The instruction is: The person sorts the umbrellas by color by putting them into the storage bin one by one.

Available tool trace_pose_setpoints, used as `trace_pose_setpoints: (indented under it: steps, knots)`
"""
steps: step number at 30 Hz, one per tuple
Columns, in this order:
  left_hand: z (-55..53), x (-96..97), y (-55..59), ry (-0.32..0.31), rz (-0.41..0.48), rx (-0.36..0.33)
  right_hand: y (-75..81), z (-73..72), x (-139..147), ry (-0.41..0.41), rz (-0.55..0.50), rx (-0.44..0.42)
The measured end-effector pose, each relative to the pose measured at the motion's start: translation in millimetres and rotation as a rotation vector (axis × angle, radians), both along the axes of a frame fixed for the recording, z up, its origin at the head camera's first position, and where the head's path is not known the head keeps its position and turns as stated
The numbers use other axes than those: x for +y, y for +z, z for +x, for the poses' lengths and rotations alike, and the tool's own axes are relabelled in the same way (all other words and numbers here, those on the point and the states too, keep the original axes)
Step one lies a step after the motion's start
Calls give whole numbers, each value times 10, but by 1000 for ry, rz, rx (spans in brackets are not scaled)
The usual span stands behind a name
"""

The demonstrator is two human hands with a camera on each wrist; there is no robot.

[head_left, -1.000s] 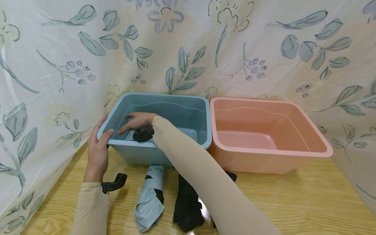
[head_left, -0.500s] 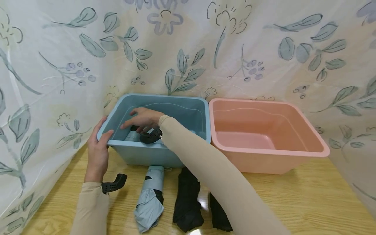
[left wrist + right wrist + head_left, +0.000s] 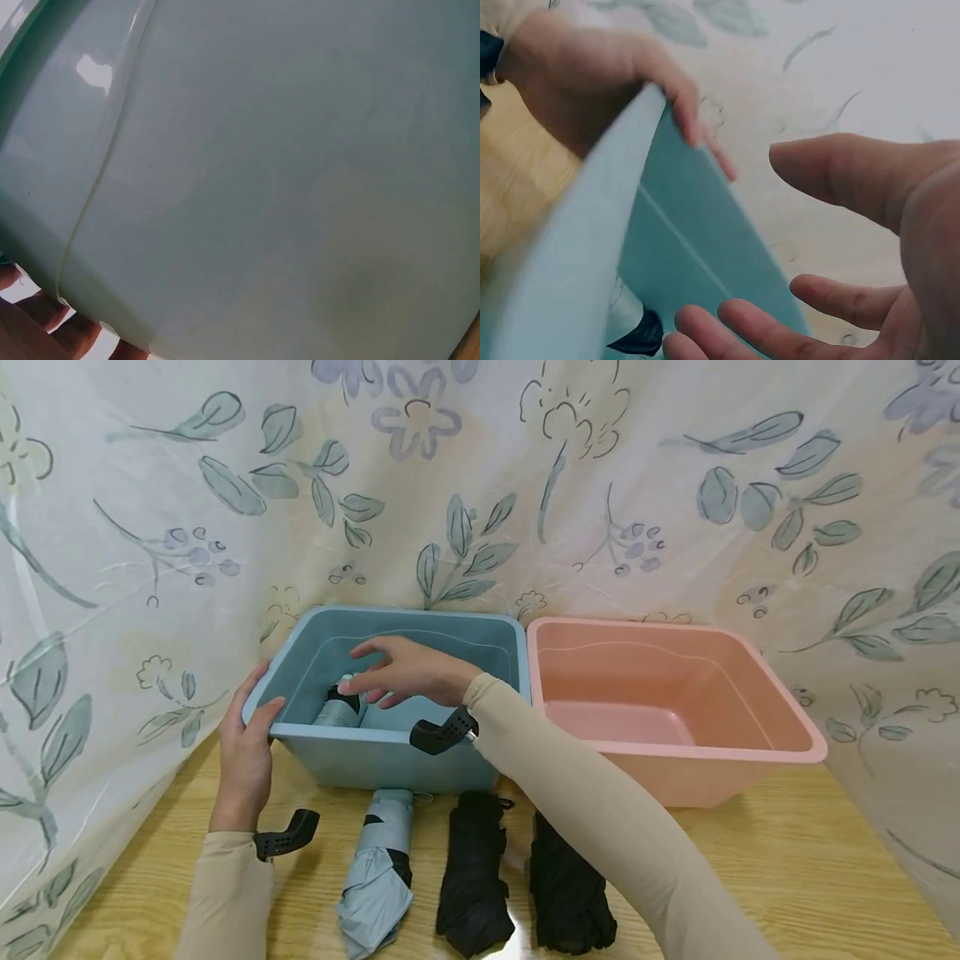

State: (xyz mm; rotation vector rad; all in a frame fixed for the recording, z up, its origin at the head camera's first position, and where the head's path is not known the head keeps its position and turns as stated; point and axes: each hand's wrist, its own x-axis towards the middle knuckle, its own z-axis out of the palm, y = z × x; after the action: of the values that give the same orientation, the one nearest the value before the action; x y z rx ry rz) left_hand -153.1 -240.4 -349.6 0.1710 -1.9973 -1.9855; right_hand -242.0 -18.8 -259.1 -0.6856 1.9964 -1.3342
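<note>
My left hand [image 3: 247, 760] grips the left end of the blue plastic bin [image 3: 375, 734], thumb over the front rim corner. In the right wrist view the same left hand [image 3: 607, 82] wraps the bin's corner. Inside, at the left end, lies a folded light blue umbrella [image 3: 339, 712] with a black band; its far end is partly behind my right fingertips. Over the bin's opening hovers my right hand [image 3: 420, 670], fingers spread and holding nothing. The right wrist view shows its thumb and fingers [image 3: 757, 330] apart, with the umbrella [image 3: 626, 319] beyond them.
A pink bin [image 3: 675, 748] stands against the blue one on the right. In front lie a folded light blue umbrella [image 3: 377, 877] and two black ones, one in the middle [image 3: 474, 877] and one further right [image 3: 572, 893]. A floral sheet [image 3: 465, 468] hangs behind.
My right hand has risen and moved right, away from the bin's left end, uncovering the umbrella inside. The left hand keeps its hold on the bin.
</note>
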Motion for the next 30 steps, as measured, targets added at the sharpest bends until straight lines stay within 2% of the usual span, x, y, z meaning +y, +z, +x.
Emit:
trace_pose_setpoints:
  steps: [6, 10, 17, 25, 30]
  knots:
    - [5, 14, -11, 1, 4, 9, 72, 252, 338, 5, -119, 74]
    - [3, 19, -13, 4, 2, 7, 85, 449, 590, -12, -204, 87]
    - [8, 13, -11, 11, 12, 8, 55, 833, 1022, -82, -246, 125]
    - [20, 12, -11, 11, 1, 12, -82, 1249, 1480, -153, -324, 73]
    - [26, 13, -14, 5, -8, 11, -267, 1431, 1739, -199, -317, 134]
